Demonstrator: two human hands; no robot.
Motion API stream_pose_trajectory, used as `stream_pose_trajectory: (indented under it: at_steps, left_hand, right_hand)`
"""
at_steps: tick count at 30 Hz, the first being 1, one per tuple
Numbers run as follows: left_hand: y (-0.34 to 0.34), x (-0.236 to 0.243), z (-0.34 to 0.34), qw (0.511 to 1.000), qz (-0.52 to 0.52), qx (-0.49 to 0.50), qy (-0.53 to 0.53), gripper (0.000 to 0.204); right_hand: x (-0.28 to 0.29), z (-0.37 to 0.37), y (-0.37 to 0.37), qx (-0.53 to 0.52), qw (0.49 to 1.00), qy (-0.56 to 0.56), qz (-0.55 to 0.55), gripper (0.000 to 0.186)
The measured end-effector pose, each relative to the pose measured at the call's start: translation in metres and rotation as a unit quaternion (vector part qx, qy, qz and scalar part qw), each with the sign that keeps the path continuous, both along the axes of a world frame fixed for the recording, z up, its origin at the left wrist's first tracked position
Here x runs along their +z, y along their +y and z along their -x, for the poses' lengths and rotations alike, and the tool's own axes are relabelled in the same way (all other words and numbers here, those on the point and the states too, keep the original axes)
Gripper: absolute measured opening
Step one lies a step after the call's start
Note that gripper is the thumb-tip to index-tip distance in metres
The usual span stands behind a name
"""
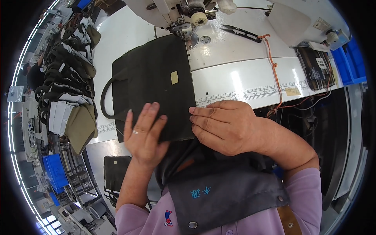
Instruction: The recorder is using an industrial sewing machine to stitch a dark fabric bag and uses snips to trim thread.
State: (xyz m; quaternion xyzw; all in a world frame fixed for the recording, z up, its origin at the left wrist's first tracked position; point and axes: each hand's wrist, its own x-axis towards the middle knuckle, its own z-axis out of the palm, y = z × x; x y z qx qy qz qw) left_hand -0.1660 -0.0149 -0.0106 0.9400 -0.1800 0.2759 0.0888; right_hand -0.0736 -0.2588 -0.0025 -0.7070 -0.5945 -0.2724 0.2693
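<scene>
Dark green fabric bag panel [152, 84] lies flat on the white bench [243, 82], its far edge tucked under the sewing machine's presser foot [183, 29] at the bench's far edge. A small tan label [174, 77] sits near the panel's middle; a looped dark handle [105, 98] sticks out on its left side.

Left hand [143, 133]: fingers spread, lying flat on the panel's near edge, ring on one finger. Seems to pin the cloth down so it stays smooth. Right hand [227, 125]: fingers pressed together, tips on the panel's near right corner, likely squaring the edge with the foot. Neither hand pinches anything.

Bench: glossy white, printed ruler strip [250, 94] along its near edge. Black thread snips [241, 32] on an orange cord [274, 66] lie right of the machine.

Room: workshop. Stack of similar bags with handles [66, 78] off the bench's left edge; blue bins [55, 170] lower left and blue bins [354, 58] far right.
</scene>
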Motion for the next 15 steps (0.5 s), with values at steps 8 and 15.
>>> stream_pose_trajectory:
  at_steps: [8, 15]
  left_hand:
    - [0.025, 0.020, 0.001, 0.982, -0.139, -0.030, 0.125, 0.047]
    - [0.024, 0.026, -0.002, 0.975, -0.147, -0.050, 0.158, 0.048]
  right_hand:
    - [-0.004, -0.002, -0.007, 0.004, 0.998, 0.017, 0.068, 0.011]
    - [0.002, -0.007, -0.009, 0.008, 0.994, 0.043, 0.101, 0.010]
